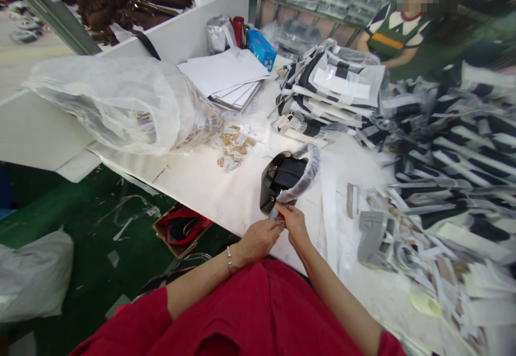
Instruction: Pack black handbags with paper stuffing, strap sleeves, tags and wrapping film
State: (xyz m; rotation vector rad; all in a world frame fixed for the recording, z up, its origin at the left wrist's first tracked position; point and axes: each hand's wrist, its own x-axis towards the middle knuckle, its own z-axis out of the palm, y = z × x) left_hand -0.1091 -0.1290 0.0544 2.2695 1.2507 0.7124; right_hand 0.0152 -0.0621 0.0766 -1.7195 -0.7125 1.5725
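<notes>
Works at a white table, with a small black bag upright near its front edge. Pinches with the left hand the lower end of a strap wrapped in clear film, right at the near side of the bag, fingertips closed on the film. Clamps the same end with the right hand, thumb and fingers shut on it, touching the left hand just in front of the bag. From there, the strap arched up and over the bag's open top.

Left of the bag and a little behind: scattered small gold tags. Farther left behind the bag: a big clear plastic sack. Well behind the bag: a stack of white sheets and a blue box. Behind and right of the bag: heaps of film-wrapped black-and-white pieces, and beyond them a person in a patterned top. Below and left of the bag, down on the green floor: a red carton.
</notes>
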